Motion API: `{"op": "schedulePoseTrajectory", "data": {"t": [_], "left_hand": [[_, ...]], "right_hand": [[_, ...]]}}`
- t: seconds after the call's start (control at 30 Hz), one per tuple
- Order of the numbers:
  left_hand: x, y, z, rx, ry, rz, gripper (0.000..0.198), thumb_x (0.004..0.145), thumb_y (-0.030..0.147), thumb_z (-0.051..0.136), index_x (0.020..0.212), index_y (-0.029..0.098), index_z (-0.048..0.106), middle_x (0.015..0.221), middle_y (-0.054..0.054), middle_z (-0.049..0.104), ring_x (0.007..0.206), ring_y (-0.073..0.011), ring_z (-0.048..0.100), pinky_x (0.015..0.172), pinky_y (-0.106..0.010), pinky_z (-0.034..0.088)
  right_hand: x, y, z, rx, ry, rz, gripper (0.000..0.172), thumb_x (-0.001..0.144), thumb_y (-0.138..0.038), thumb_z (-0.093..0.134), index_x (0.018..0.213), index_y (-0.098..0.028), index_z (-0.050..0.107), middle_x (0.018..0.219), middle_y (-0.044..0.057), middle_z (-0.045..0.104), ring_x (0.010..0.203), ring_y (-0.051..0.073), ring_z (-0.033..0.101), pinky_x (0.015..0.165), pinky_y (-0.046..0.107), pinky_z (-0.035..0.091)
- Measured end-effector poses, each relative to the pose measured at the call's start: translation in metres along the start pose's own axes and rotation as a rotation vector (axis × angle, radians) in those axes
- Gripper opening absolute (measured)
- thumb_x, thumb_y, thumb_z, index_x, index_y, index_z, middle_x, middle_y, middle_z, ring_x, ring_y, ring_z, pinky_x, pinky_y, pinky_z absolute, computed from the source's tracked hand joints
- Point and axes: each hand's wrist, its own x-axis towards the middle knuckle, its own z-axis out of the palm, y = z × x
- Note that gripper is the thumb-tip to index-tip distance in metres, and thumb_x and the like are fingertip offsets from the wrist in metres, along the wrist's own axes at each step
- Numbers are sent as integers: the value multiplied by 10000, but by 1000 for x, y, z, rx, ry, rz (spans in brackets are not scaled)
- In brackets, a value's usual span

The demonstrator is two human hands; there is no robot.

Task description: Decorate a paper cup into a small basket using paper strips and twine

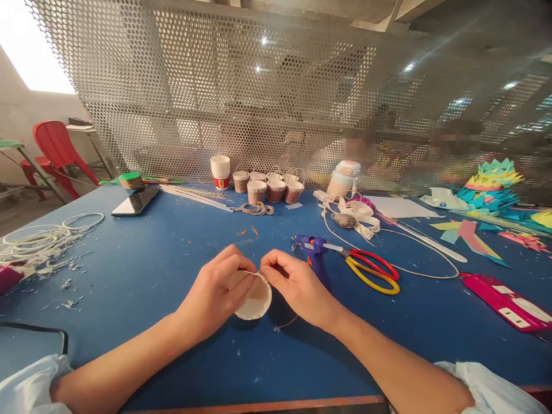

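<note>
A small white paper cup (257,300) is tilted with its mouth toward me at the middle of the table's near part. My left hand (224,287) is closed on the cup's left side, thumb inside and fingertips at the far rim. The fingers of my right hand (293,282) pinch at the rim's upper right, where a thin cord seems to run along the edge. A loose end of twine (285,326) hangs below my right hand. Just beyond that hand lies a blue glue gun (314,246), beside scissors (375,271) with red and yellow handles.
Several twine-wrapped cups (276,190) and a cup stack (221,171) line the back, near a bottle (344,178). A phone (135,201) and coiled cord (56,233) lie left. On the right are a twine ball (345,221), a pink power strip (506,302) and folded paper (491,192).
</note>
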Motion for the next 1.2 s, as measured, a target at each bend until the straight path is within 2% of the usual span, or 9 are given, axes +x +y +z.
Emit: {"op": "schedulePoseTrajectory", "data": {"t": [0.17, 0.33, 0.43, 0.53, 0.63, 0.77, 0.93, 1.07, 1.2], "left_hand": [[-1, -1, 0, -20, -21, 58, 125, 854, 100, 508, 866, 196, 588, 866, -2, 598, 792, -117, 591, 728, -241, 470], [-5, -8, 4, -64, 32, 85, 228, 815, 43, 511, 951, 226, 508, 881, 13, 597, 854, -125, 626, 749, -245, 494], [-5, -12, 7, -166, 81, 188, 259, 816, 23, 513, 950, 236, 450, 910, 9, 572, 970, -137, 637, 861, -276, 502], [-4, -15, 8, -169, 84, 253, 278, 802, 15, 543, 933, 233, 431, 956, -11, 550, 994, -146, 621, 872, -291, 503], [-5, -17, 9, -138, 69, 242, 277, 792, 16, 558, 915, 229, 431, 998, -29, 530, 1004, -156, 600, 845, -293, 505], [-7, -16, 9, -234, 29, 177, 312, 787, 7, 534, 965, 239, 424, 1112, -56, 485, 1097, -176, 567, 880, -314, 516], [-5, -15, 8, -368, -42, 176, 477, 755, -52, 470, 1115, 258, 422, 1253, -80, 436, 1231, -185, 492, 1046, -388, 445], [-5, -15, 7, -396, -74, 188, 428, 777, -40, 483, 1089, 249, 435, 1215, -80, 438, 1210, -196, 513, 1018, -398, 481], [-5, -13, 6, -401, -102, 181, 381, 795, -19, 514, 1058, 244, 434, 1205, -87, 433, 1198, -213, 529, 983, -408, 511]], "right_hand": [[3, 4, -4, 70, -73, 104, 226, 908, -390, 556, 824, -180, 563, 728, -32, 538, 670, 107, 468, 614, 239, 369], [2, 6, -2, 123, -121, 65, 236, 883, -401, 588, 811, -179, 555, 705, -30, 519, 655, 113, 475, 613, 253, 387], [0, 6, 2, 78, -65, -61, 182, 897, -330, 563, 794, -182, 545, 751, -23, 507, 673, 109, 471, 621, 246, 400], [-2, 4, 4, 3, -3, -187, 136, 883, -236, 553, 758, -184, 541, 798, -16, 515, 706, 105, 493, 644, 233, 415], [-2, 3, 5, -19, 25, -176, 80, 860, -194, 553, 781, -192, 541, 764, -28, 528, 663, 97, 502, 613, 225, 424], [-3, 6, 6, -18, 54, -139, 24, 862, -216, 566, 877, -198, 561, 763, -31, 581, 606, 92, 520, 571, 223, 447], [-4, 12, 2, -243, 42, -439, 124, 894, -184, 552, 993, -196, 626, 821, 4, 601, 678, 105, 553, 651, 235, 479], [-4, 12, -2, -353, 10, -621, 141, 925, -162, 528, 1018, -180, 632, 858, 40, 635, 744, 126, 584, 689, 246, 492], [-4, 6, -7, -468, -42, -711, 165, 963, -172, 463, 955, -171, 628, 844, 62, 644, 756, 141, 597, 675, 254, 488]]}}
